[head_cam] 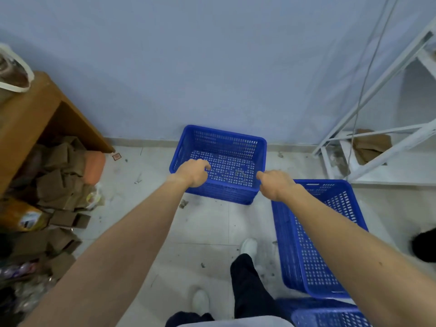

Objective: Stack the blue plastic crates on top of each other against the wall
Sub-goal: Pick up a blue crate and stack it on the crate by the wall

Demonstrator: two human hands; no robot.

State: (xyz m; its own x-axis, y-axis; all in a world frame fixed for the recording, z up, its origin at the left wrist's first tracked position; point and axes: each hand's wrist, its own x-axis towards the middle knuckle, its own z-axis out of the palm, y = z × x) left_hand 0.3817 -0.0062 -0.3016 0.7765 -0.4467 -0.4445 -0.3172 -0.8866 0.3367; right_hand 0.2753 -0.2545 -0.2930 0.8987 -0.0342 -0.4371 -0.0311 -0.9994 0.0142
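Observation:
An empty blue plastic crate [226, 142] sits on the floor close to the wall [212, 67], turned slightly askew. My left hand [193, 172] curls over its near left rim, fingers hooked inside. At the near right corner, my right hand [274, 184] is closed on the rim. A second blue crate [318, 244] stands on the floor to the right, partly under my right forearm. The rim of a third blue crate [330, 315] shows at the bottom right edge.
A wooden desk [30, 119] with cardboard boxes [61, 175] piled below it fills the left side. A white metal shelf frame [377, 147] and a hanging cable [361, 90] stand at the right. My white shoes [249, 246] are on the littered tile floor.

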